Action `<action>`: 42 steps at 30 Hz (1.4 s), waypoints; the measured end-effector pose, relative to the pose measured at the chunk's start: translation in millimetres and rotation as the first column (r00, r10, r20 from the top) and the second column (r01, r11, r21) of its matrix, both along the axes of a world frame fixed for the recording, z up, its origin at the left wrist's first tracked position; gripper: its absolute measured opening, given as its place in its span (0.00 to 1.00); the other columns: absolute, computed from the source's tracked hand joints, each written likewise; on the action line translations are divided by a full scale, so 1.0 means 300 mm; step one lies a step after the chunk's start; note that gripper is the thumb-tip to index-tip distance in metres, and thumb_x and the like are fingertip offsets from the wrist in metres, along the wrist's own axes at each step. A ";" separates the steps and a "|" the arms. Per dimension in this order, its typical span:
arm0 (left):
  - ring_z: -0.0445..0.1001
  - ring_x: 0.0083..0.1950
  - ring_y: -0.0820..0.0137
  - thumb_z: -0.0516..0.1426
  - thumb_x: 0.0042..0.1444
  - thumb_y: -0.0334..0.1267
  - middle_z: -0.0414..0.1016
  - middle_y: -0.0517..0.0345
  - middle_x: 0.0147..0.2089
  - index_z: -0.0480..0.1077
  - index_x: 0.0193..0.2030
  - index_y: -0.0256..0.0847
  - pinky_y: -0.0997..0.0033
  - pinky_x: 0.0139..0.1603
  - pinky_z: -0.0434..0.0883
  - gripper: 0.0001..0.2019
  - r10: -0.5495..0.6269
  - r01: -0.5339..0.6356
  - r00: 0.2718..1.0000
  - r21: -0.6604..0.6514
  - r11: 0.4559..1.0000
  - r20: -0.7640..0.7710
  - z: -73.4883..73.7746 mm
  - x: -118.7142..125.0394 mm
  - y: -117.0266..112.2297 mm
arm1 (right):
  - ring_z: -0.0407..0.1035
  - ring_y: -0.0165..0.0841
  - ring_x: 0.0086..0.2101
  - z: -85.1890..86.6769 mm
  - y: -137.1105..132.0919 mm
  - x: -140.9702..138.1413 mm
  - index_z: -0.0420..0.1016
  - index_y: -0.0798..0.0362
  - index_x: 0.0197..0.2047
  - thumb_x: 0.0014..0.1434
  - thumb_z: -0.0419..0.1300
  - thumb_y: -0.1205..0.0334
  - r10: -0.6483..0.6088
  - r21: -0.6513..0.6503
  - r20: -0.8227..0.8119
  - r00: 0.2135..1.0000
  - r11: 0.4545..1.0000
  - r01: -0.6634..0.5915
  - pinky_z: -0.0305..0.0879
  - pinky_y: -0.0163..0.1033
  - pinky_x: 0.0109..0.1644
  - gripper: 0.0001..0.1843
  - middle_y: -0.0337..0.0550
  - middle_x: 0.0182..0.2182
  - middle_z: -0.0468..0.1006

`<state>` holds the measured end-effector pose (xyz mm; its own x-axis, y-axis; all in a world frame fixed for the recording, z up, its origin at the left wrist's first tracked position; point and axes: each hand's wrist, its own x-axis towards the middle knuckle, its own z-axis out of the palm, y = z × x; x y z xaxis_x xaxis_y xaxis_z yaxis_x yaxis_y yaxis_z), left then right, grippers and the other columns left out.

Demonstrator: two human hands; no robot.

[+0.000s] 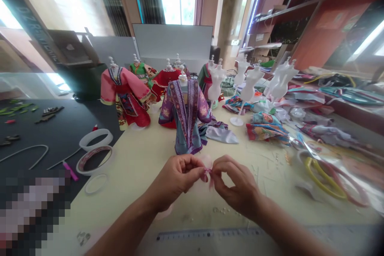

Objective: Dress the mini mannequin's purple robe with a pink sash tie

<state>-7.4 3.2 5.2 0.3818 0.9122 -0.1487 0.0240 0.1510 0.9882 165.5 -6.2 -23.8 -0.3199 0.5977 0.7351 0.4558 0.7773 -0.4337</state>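
Left hand (177, 176) and right hand (234, 184) meet over table (144, 160), fingers pinched closed on small pink bow (208, 173) between them. Bow held just above table, in front of purple doll dress (186, 114) on stand. Ruler (207, 235) near wrists. Tape rolls (93, 154) lie left.

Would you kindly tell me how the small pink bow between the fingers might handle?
The pink bow probably flops and weighs little: its tail droops below the pinch of left hand and right hand. Thin and sheer-looking, it likely crumples or slips easily.
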 end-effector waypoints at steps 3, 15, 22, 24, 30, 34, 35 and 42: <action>0.53 0.18 0.83 0.58 0.51 0.36 0.70 0.61 0.24 0.69 0.28 0.35 0.82 0.17 0.48 0.06 -0.051 0.054 0.996 -0.042 0.998 0.069 0.004 -0.006 0.008 | 0.66 0.29 0.28 -0.004 0.004 0.005 0.64 0.54 0.32 0.53 0.54 0.76 -0.014 0.021 0.060 0.998 1.000 0.013 0.63 0.34 0.29 0.08 0.42 0.27 0.70; 0.54 0.19 0.83 0.59 0.51 0.36 0.70 0.60 0.26 0.65 0.35 0.36 0.84 0.16 0.49 0.08 -0.081 0.093 0.981 -0.063 0.994 0.177 -0.012 -0.001 0.010 | 0.66 0.29 0.28 0.001 -0.007 -0.010 0.65 0.53 0.32 0.54 0.52 0.76 0.005 0.002 0.094 0.996 1.000 -0.005 0.64 0.35 0.30 0.08 0.41 0.28 0.71; 0.59 0.21 0.82 0.59 0.52 0.37 0.71 0.62 0.25 0.69 0.43 0.41 0.84 0.17 0.51 0.11 -0.065 0.061 0.990 0.035 0.998 0.124 -0.007 0.012 0.000 | 0.66 0.30 0.30 -0.004 -0.006 -0.002 0.64 0.53 0.33 0.53 0.53 0.76 0.027 -0.031 0.082 0.996 0.999 -0.025 0.64 0.36 0.31 0.08 0.42 0.30 0.71; 0.60 0.23 0.82 0.59 0.52 0.36 0.72 0.60 0.26 0.72 0.37 0.38 0.84 0.18 0.51 0.06 -0.057 0.051 0.994 0.067 0.996 0.092 -0.005 0.016 -0.003 | 0.66 0.30 0.30 -0.005 -0.007 -0.001 0.64 0.53 0.32 0.53 0.53 0.76 0.030 -0.035 0.086 0.996 0.999 -0.028 0.63 0.36 0.31 0.08 0.42 0.29 0.71; 0.54 0.20 0.83 0.57 0.55 0.41 0.68 0.63 0.23 0.69 0.31 0.36 0.82 0.18 0.48 0.09 0.042 -0.044 0.996 0.025 0.999 0.075 -0.012 0.018 -0.007 | 0.65 0.29 0.29 0.012 -0.014 -0.006 0.64 0.52 0.32 0.54 0.54 0.74 0.028 -0.105 -0.091 0.995 0.994 -0.037 0.64 0.36 0.31 0.06 0.40 0.28 0.70; 0.47 0.19 0.83 0.56 0.56 0.45 0.64 0.64 0.22 0.67 0.30 0.36 0.80 0.18 0.45 0.12 0.066 -0.057 0.989 -0.074 0.996 0.133 -0.013 0.015 -0.001 | 0.66 0.28 0.26 0.030 -0.009 -0.002 0.68 0.53 0.36 0.56 0.52 0.69 -0.054 -0.401 -0.328 0.943 0.912 -0.087 0.65 0.36 0.30 0.05 0.41 0.31 0.72; 0.48 0.19 0.83 0.56 0.55 0.44 0.64 0.64 0.22 0.66 0.30 0.36 0.80 0.19 0.45 0.12 0.075 -0.062 0.986 -0.088 0.994 0.148 -0.012 0.014 0.002 | 0.65 0.26 0.25 0.032 -0.006 0.000 0.68 0.53 0.39 0.57 0.52 0.68 -0.059 -0.504 -0.386 0.921 0.850 -0.156 0.65 0.35 0.29 0.07 0.42 0.33 0.73; 0.55 0.22 0.81 0.58 0.53 0.43 0.66 0.62 0.23 0.68 0.30 0.37 0.81 0.21 0.51 0.10 0.169 -0.158 0.970 -0.075 0.985 0.174 -0.019 0.020 0.005 | 0.59 0.20 0.16 0.014 0.009 -0.002 0.66 0.54 0.47 0.54 0.57 0.65 0.051 -0.725 -0.635 0.771 0.305 -0.617 0.61 0.30 0.21 0.16 0.40 0.32 0.73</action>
<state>-1.5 4.8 -0.3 0.2536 0.9560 -0.1473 -0.1829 0.1970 0.9632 164.9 -3.4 -19.6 -0.5003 0.8652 -0.0344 -0.1960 -0.1518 -0.9688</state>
